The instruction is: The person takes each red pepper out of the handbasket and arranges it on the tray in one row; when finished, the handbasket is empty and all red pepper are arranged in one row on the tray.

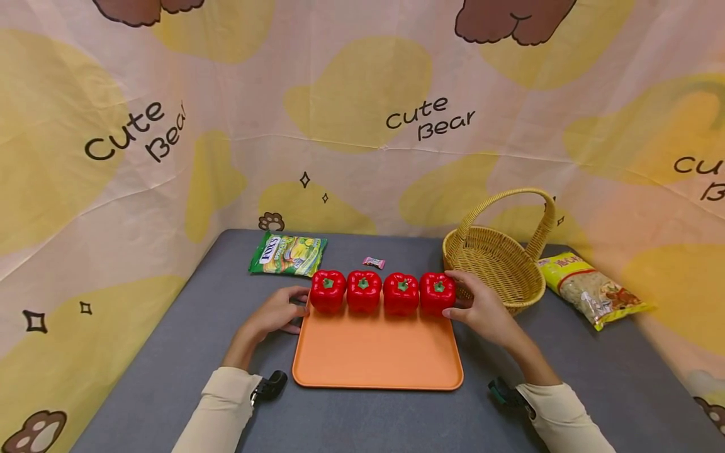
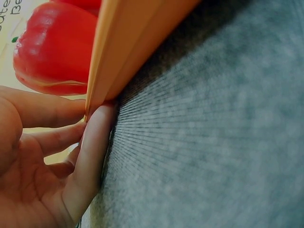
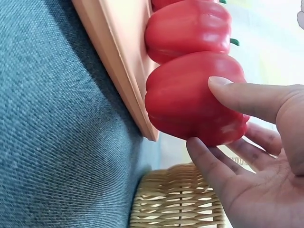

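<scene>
Several red bell peppers (image 1: 364, 290) with green stems stand in a row along the far side of an orange tray (image 1: 378, 358). At the tray's left edge is my left hand (image 1: 279, 311), next to the leftmost pepper. Its fingertips pinch the tray rim (image 2: 102, 61) in the left wrist view, and a pepper (image 2: 54, 50) stands just beyond. My right hand (image 1: 481, 308) holds the rightmost bell pepper (image 3: 194, 97), thumb on one side and fingers on the other. The pepper's base looks to be on the tray, beside its neighbour.
A wicker basket (image 1: 453, 248) with a tall handle stands behind my right hand. Right of it lies a yellow-and-red food bag (image 1: 595, 289). A green candy bag (image 1: 289, 254) and a small pink wrapped sweet (image 1: 374, 262) lie behind the tray on the grey table (image 1: 362, 418).
</scene>
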Demonstrator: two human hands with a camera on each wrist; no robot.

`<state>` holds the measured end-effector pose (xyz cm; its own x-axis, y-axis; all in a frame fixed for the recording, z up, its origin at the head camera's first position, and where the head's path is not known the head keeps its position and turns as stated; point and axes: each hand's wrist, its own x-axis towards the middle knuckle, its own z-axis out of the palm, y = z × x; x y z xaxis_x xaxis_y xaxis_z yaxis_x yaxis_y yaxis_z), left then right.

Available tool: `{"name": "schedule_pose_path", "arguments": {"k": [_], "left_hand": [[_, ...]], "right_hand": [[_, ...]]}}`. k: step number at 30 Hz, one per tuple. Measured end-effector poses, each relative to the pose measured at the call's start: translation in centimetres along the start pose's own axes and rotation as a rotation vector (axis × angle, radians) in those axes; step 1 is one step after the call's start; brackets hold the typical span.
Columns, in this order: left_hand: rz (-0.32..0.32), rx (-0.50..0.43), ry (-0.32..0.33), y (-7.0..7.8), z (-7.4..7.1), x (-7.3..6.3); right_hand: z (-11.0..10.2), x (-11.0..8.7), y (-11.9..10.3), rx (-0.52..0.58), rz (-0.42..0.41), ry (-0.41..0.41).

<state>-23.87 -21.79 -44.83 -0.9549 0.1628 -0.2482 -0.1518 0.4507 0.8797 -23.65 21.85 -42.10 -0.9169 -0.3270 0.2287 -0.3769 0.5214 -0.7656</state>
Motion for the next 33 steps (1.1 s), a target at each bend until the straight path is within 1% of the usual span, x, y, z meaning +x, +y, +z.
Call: {"name": "schedule_pose_path", "arguments": {"k": [13,25,30,33], "left_hand": [[0.005,-0.014,-0.002,0.1,-0.1,0.0],[0.001,-0.027,-0.015,0.3,0.1,-0.1],[0.003,-0.025,-0.014,0.4,0.1,-0.1],[0.006,-0.021,-0.016,0.3,0.1,-0.1]], "right_hand": [[0.4,0.0,-0.1,-0.06,0.021,0.002],[-0.1,-0.5,-0.8,-0.114,0.063,0.011],[-0.4,-0.7,-1.0,-0.113,0.042,0.001],[-0.8,-0.8,-0.8,-0.086,0.021,-0.007]]}}
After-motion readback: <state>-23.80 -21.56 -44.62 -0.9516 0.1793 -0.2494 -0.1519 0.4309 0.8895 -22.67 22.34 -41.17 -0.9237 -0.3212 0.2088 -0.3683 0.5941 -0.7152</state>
